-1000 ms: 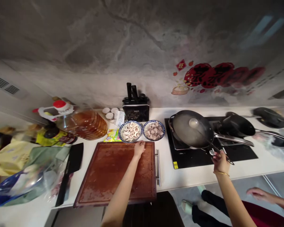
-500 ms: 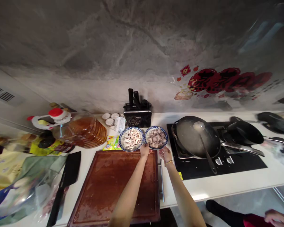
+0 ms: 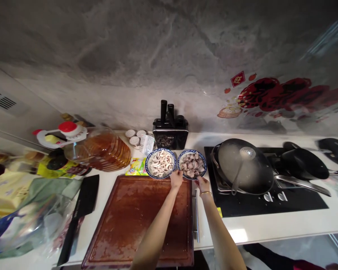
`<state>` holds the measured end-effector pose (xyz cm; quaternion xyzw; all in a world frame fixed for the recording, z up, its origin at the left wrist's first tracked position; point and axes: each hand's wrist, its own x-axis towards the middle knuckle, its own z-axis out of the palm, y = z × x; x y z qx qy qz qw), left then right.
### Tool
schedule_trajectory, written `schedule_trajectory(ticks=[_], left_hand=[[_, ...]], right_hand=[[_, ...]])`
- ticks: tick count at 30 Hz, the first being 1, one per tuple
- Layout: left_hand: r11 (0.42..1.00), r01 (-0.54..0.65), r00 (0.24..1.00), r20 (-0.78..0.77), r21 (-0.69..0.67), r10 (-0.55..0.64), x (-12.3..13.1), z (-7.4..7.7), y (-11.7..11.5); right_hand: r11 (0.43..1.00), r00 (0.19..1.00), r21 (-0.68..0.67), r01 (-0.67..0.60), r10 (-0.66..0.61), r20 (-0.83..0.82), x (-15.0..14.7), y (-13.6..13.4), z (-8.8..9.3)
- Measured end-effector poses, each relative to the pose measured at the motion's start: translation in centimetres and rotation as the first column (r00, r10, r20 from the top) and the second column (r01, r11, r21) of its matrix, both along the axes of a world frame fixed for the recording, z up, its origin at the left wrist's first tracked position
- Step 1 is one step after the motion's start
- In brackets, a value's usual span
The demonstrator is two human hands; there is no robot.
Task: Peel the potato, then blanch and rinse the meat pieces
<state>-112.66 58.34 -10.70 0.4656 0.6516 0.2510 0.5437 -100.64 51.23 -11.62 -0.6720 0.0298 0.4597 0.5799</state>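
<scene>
A blue-rimmed bowl of chopped meat [image 3: 192,164] stands on the white counter just beyond the far right corner of the wooden cutting board [image 3: 141,221]. My left hand [image 3: 176,179] pinches the bowl's near left rim. On the near right rim, my right hand [image 3: 203,184], with a gold bracelet at the wrist, closes its fingers. A matching bowl of sliced mushrooms [image 3: 160,164] sits right beside it on the left.
A wok [image 3: 256,176] with a ladle [image 3: 240,168] resting in it sits on the black hob [image 3: 293,198], with another dark pan [image 3: 304,163] to its right. A knife block [image 3: 170,135] stands behind the bowls. A cleaver [image 3: 81,210], an oil bottle [image 3: 98,150] and bags lie left.
My right hand let go of the ladle, left it in the wok and came across to the meat bowl. My left hand slid from the board's far edge to that bowl's rim.
</scene>
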Motion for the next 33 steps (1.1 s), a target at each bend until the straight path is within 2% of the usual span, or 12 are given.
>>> schedule_trajectory(ticks=[3,6,8,12,17,22,24,26,28,30,33], left_hand=[[1.000,0.024,0.999,0.031,0.000,-0.024,-0.8,1.9,-1.2],[0.999,0.030,0.995,0.093,-0.034,-0.027,-2.7,4.2,-3.4],[0.995,0.055,0.975,0.217,-0.086,-0.035,-4.6,5.9,-5.0],[0.969,0.151,0.843,0.538,-0.194,-0.024,-8.3,8.7,-8.8],[0.978,-0.025,0.854,0.505,-0.205,0.127,-10.2,10.5,-13.3],[0.981,-0.065,0.818,0.554,-0.181,0.157,-9.5,11.7,-16.0],[0.980,-0.099,0.800,0.572,-0.173,0.182,-9.0,11.8,-16.7],[0.974,-0.154,0.788,0.573,-0.167,0.223,-8.4,11.7,-17.4],[0.966,-0.205,0.781,0.569,-0.158,0.258,-7.8,11.6,-18.1],[0.960,-0.233,0.775,0.567,-0.156,0.280,-7.4,11.6,-18.6],[0.957,-0.232,0.770,0.569,-0.171,0.288,-7.0,11.7,-19.0]], right_hand=[[1.000,1.000,0.007,0.006,-0.006,0.021,-0.3,-1.5,1.7],[0.999,0.999,0.026,-0.038,0.038,0.030,-0.7,-4.4,4.1],[0.993,0.994,0.043,-0.108,0.107,0.034,-1.0,-6.7,5.9],[0.949,0.949,0.045,-0.313,0.312,0.035,-1.4,-10.3,9.0],[0.861,0.864,0.069,-0.504,0.502,0.045,-1.5,-11.7,10.9],[0.808,0.811,0.076,-0.584,0.579,0.078,0.0,-12.7,11.7],[0.839,0.842,0.073,-0.539,0.540,0.012,1.2,-13.0,12.1],[0.910,0.905,0.105,-0.401,0.411,-0.108,2.7,-12.9,12.7],[0.954,0.938,0.194,-0.227,0.268,-0.218,4.4,-12.4,13.2],[0.952,0.944,0.285,-0.111,0.191,-0.269,5.9,-11.4,13.5],[0.945,0.961,0.326,-0.038,0.124,-0.248,7.5,-10.0,13.7]])
